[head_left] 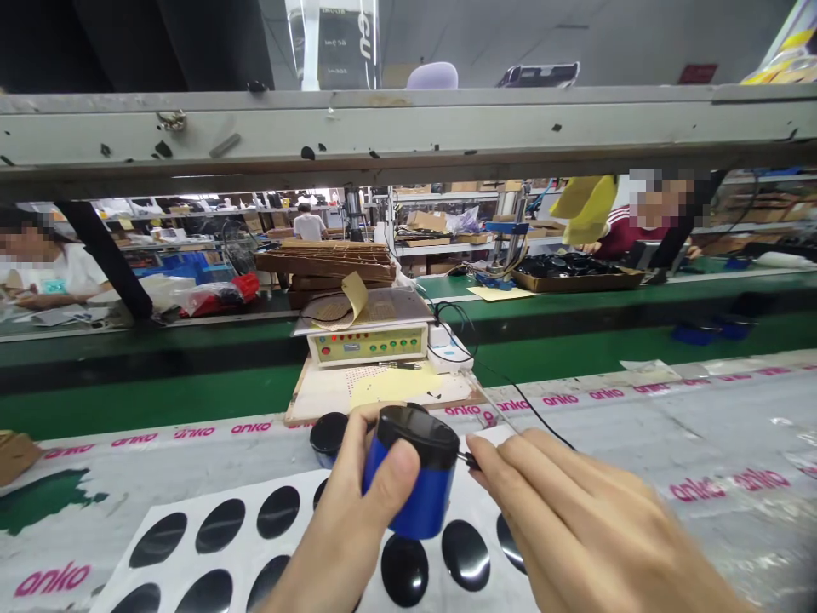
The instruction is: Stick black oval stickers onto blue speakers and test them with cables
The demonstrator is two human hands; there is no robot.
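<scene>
My left hand [357, 502] is wrapped round a short blue cylinder with a glossy black top [418, 502], held tilted above the bench. Pinched in the fingers of my right hand [574, 519] is a small black cable plug [471, 462]. Its metal tip points at the cylinder's right side; whether it is inside or only touching I cannot tell. Below both hands lies a white sheet with rows of glossy black round stickers [220, 526]. Behind my left hand stands another black-topped blue cylinder [328, 434], partly hidden.
A control box with buttons [370, 336] sits on a board [319, 396] ahead, near a white power strip [450, 351] and loose black cables. A green conveyor belt [574, 328] crosses behind the bench. An overhead shelf [408, 128] spans the view. Co-workers sit beyond, left and right.
</scene>
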